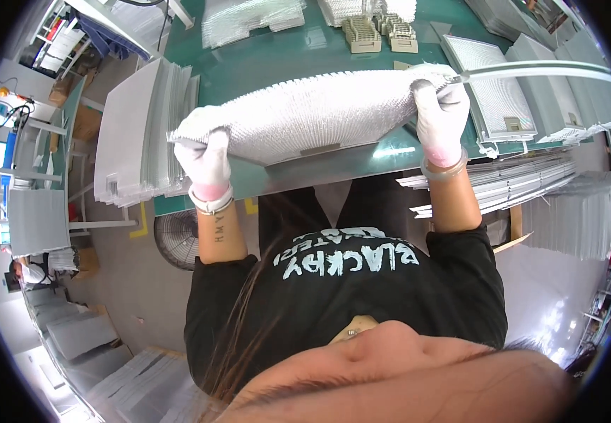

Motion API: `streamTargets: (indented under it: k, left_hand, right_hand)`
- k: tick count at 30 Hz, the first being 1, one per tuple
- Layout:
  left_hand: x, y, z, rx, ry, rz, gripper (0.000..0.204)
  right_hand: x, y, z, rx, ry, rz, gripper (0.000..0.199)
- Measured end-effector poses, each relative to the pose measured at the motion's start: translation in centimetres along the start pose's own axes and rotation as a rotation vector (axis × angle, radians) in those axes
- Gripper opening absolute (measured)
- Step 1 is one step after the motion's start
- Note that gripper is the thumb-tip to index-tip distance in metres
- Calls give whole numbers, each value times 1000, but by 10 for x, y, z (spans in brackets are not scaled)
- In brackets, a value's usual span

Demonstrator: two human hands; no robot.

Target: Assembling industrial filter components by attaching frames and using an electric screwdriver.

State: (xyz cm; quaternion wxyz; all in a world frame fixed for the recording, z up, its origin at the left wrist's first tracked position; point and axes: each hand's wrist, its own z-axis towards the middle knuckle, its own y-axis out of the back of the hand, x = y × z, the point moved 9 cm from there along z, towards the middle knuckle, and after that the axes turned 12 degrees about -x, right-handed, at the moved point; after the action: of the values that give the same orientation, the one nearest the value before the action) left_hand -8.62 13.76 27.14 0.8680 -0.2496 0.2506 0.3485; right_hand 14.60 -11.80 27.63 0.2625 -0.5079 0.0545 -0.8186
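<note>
A silvery pleated mesh sheet stretches between my two white-gloved hands above the front edge of the green table, its far edge toothed with folds. My left hand is closed round its left end, thumb on the near face. At the other end my right hand pinches the sheet's corner. From beside the right fingers a thin pale metal strip runs off to the right; whether those fingers also hold it, I cannot tell. A small tan tab shows at the sheet's near edge.
White panels are stacked at the table's left. Beige slotted blocks and more mesh sheets lie at the back of the green table. Framed mesh panels stand at the right. A floor fan sits below the table's left.
</note>
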Motion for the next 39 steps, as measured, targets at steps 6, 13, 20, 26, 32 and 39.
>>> streamTargets:
  k: [6, 13, 20, 26, 32, 39]
  left_hand:
    - [45, 19, -19, -148, 167, 93, 35]
    - [121, 33, -145, 96, 376, 903, 99]
    - [112, 31, -140, 71, 264, 1095, 97]
    - [104, 31, -130, 167, 245, 901, 79]
    - [25, 2, 0, -61, 431, 211, 20]
    - [12, -4, 17, -119, 116, 67, 9]
  right_hand:
    - [-15, 1, 20, -55, 30, -109, 21]
    - [-28, -7, 36, -19, 15, -150, 29]
    - [-32, -8, 39, -6, 4, -115, 29]
    - [-24, -6, 30, -14, 25, -137, 28]
    - [-25, 4, 33, 3, 30, -135, 25]
    - [-20, 5, 21, -36, 101, -106, 17]
